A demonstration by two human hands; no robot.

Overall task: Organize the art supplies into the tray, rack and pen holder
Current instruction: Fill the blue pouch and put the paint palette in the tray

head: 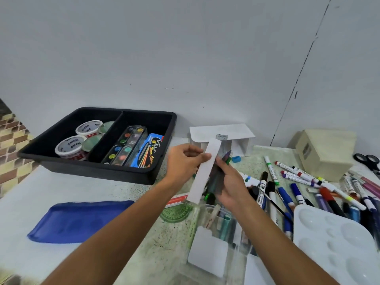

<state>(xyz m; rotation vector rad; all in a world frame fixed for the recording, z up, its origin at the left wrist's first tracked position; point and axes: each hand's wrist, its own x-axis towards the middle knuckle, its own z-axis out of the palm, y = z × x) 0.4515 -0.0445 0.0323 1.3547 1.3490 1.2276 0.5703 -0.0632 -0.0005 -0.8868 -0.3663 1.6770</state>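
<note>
I see a speckled pale countertop [131,194] set against a plain grey-white wall [164,48], with a patch of brown and yellow tile [10,140] at the far left. A blue cloth [78,220] lies flat on the counter near my left arm.

The black tray [98,171] sits at the back left, split into two compartments. The left one holds two white tubs [71,147] and a couple of green-lidded pots [91,141]. The right one holds watercolour sets [125,147] and a blue box [149,151] leaning against them.

A white rack [242,138] stands against the wall, behind my hands. A clear pen holder [218,223] stands just below my hands with a few items in it. A loose pile of markers [287,182] spreads to the right, beside a white palette [337,241], a cream box [324,153] and scissors [368,161].

My left hand [185,161] pinches a white card strip [205,171] between thumb and fingers. My right hand [232,182] is closed around a bundle of dark pens [218,177], held above the counter between tray and markers.
</note>
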